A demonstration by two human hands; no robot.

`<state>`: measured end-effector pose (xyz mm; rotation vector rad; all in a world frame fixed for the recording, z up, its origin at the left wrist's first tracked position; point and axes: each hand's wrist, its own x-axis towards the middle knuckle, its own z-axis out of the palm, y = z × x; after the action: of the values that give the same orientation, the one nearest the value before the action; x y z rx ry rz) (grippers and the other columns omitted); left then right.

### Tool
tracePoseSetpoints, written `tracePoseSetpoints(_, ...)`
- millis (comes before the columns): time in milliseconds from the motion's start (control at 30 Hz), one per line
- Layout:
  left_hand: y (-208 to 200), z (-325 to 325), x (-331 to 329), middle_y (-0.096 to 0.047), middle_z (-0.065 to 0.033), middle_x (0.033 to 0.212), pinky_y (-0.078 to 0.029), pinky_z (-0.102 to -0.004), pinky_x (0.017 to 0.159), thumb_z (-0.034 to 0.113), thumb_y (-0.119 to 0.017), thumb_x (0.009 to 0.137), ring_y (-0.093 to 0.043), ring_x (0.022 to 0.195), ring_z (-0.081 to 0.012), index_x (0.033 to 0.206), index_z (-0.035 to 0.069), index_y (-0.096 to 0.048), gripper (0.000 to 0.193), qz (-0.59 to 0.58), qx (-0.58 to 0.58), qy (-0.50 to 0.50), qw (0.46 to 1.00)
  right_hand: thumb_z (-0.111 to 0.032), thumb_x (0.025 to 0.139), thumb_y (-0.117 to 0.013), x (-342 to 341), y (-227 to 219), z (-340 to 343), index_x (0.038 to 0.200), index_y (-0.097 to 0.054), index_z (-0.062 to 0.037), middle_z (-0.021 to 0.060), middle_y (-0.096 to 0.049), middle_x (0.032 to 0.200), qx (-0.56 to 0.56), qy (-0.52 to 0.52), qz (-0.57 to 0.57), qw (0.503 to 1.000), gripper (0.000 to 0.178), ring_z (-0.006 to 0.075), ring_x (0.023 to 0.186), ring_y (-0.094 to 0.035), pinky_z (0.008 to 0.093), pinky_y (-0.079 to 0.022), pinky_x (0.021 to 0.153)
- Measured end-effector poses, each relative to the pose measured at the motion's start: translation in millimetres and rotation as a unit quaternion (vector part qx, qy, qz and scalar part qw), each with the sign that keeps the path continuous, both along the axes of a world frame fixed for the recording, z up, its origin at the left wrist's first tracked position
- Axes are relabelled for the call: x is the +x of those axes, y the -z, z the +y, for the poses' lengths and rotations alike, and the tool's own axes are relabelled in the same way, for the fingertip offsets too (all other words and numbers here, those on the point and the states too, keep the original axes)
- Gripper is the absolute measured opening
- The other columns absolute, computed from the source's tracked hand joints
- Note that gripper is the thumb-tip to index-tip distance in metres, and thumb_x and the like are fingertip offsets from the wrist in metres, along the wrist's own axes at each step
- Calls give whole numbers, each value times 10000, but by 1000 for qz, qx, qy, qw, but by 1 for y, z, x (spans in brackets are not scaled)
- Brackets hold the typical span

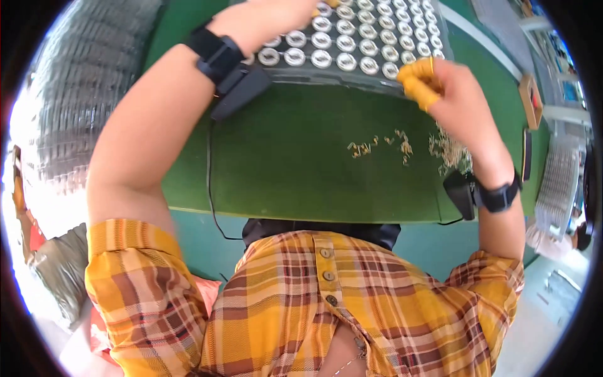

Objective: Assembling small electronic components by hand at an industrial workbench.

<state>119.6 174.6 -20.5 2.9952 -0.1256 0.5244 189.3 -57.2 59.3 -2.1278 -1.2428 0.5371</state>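
Observation:
A tray [377, 34] holds rows of round white-and-silver parts [346, 61] at the top of the view. My left hand [270, 22] reaches over the tray's left part, its yellow-covered fingertips at the parts; the upper edge cuts off most of its fingers. At the tray's near right corner is my right hand [455, 94], with yellow finger covers and curled fingers drawn together. Whatever its fingertips hold, if anything, is hidden. Small metal pieces [449, 151] lie heaped beside the right wrist, and a few loose ones [361, 149] are scattered to the left of them.
Black wrist devices [220, 60] with cables sit on both wrists. The green table [282, 163] ends near my waist. Stacked clear trays [94, 81] rise at the left. A small wooden box [531, 103] stands at the right edge. Another person [556, 242] is partly visible at far right.

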Motion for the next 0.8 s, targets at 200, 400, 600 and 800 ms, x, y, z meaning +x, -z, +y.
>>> tracePoseSetpoints(200, -49, -2, -32, -656, -115, 859, -508, -358, 721, 35, -643, 758, -643, 826, -261, 964, 48, -643, 206, 14, -87, -61, 994, -74, 713, -724, -34, 37, -71, 840, -698, -57, 91, -599, 724, 68, -12, -165, 984, 131, 252, 645, -600, 338, -489, 587)
tracePoseSetpoints(400, -58, -85, -109, -628, 4, 943, -510, -220, 730, -44, -615, 855, -603, 863, -65, 1105, 7, -582, 257, 63, -433, -75, 896, -46, 624, -685, -45, 61, -62, 764, -652, -59, 42, -581, 812, 139, -81, -334, 929, 144, 241, 730, -546, 329, -487, 635)
tracePoseSetpoints(600, -28, -136, -146, -603, -83, 999, -522, -270, 785, -76, -618, 834, -623, 882, -155, 1157, -16, -508, 346, 60, -718, -87, 688, -46, 688, -688, -50, 54, -60, 836, -645, -56, 58, -598, 784, 126, -79, -345, 927, 155, 264, 728, -577, 345, -495, 642)
tracePoseSetpoints(800, -14, -150, -149, -598, -93, 1054, -508, -274, 847, -92, -630, 822, -611, 935, -158, 1158, -27, -510, 362, 0, -755, -56, 653, 6, 793, -700, -91, 48, -55, 957, -708, -55, 53, -683, 895, 226, 72, 72, 969, 176, 120, 778, -649, 233, -530, 667)
